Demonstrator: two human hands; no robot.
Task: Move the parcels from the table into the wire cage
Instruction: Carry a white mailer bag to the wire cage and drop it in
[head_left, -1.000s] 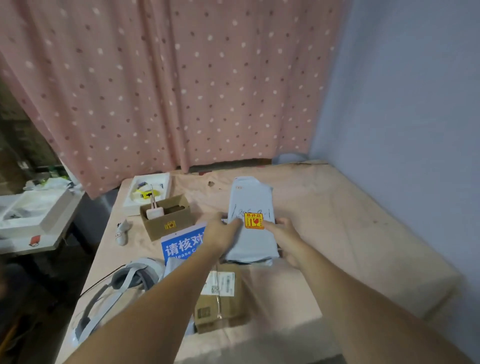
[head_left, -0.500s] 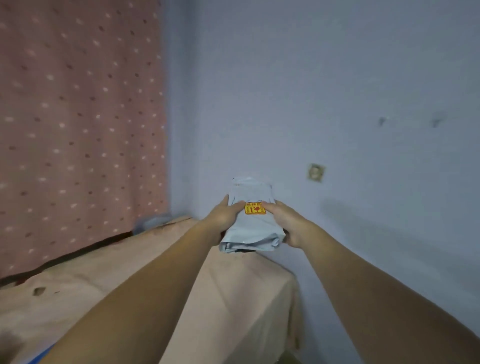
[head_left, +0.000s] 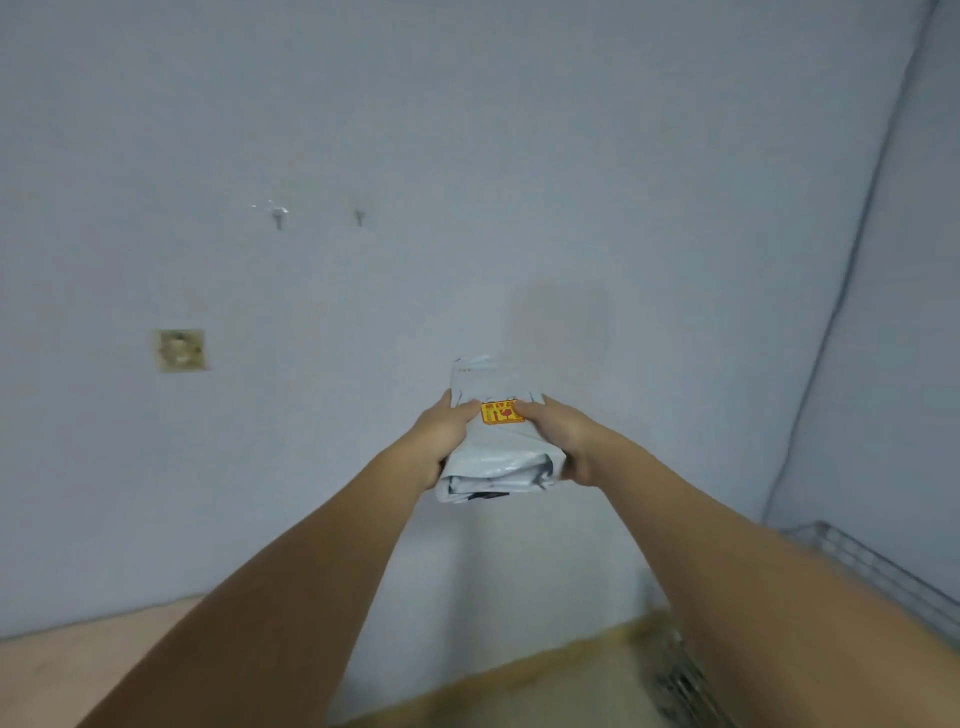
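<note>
Both hands hold one parcel (head_left: 497, 444) out in front of the body, in the air against a pale blue-grey wall (head_left: 467, 156). The parcel is a soft, light grey plastic mailer, glossy and crumpled, folded over itself so that bunched layers show at its near end. A small yellow-orange sticker (head_left: 501, 413) with red marks sits on its upper face, between the two thumbs.

The left hand (head_left: 447, 439) grips the parcel's left edge, thumb laid on top beside the sticker and fingers curled beneath, out of sight. The right hand (head_left: 563, 436) grips the right edge in the same way, thumb on top touching the sticker's right side, fingers wrapped under. Both forearms are bare and reach in from the lower corners.

The wall is smooth and matt, with two small metal hooks or nails (head_left: 279, 214) set side by side high on the left, and a square, yellowed plate (head_left: 180, 350) lower down. A thin cable (head_left: 852, 260) runs down the wall at the right. At the lower right, thin metal rods (head_left: 872, 566) show behind the right forearm, probably the rim of the wire cage, though blur makes this uncertain. A tan, flat surface (head_left: 62, 660) fills the lower left corner, and a yellowish floor strip (head_left: 545, 680) lies below the parcel
</note>
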